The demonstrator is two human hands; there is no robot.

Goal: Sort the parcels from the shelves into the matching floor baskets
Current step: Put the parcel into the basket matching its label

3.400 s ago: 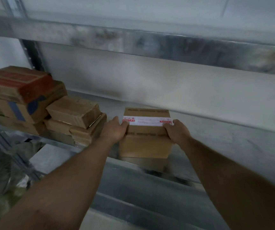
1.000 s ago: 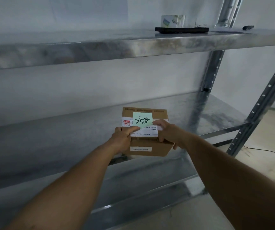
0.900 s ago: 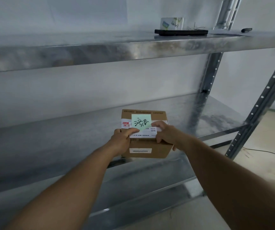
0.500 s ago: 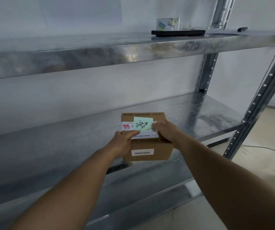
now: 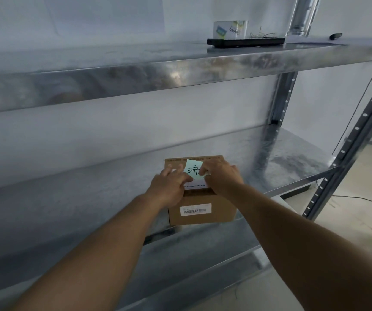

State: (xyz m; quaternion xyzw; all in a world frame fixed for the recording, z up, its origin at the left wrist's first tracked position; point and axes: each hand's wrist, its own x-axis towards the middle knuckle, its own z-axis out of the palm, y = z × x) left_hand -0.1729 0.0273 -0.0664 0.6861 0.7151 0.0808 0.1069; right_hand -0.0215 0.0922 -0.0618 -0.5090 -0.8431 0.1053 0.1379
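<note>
A small brown cardboard parcel (image 5: 203, 217) sits at the front edge of the middle metal shelf (image 5: 79, 205). It has a white shipping label on top and a barcode sticker on its front face. A pale green sticky note (image 5: 191, 169) with black handwriting lies tilted on the label. My left hand (image 5: 169, 185) presses down on the parcel's top left, fingers spread over the label. My right hand (image 5: 222, 175) is on the top right, its fingertips pinching the note's right edge. Part of the writing is hidden by my fingers.
The upper shelf (image 5: 135, 72) juts out overhead and carries a flat black device (image 5: 245, 41), a small white box (image 5: 230, 29) and a dark pen-like object (image 5: 335, 36). A perforated upright (image 5: 355, 140) stands at the right. Pale floor with a thin cable (image 5: 364, 199) lies beyond it.
I carried the parcel to the right along the shelf, away from the stacked boxes. Both hands have moved from its sides onto its top, and my right fingers have closed on the green note, which has tilted.
</note>
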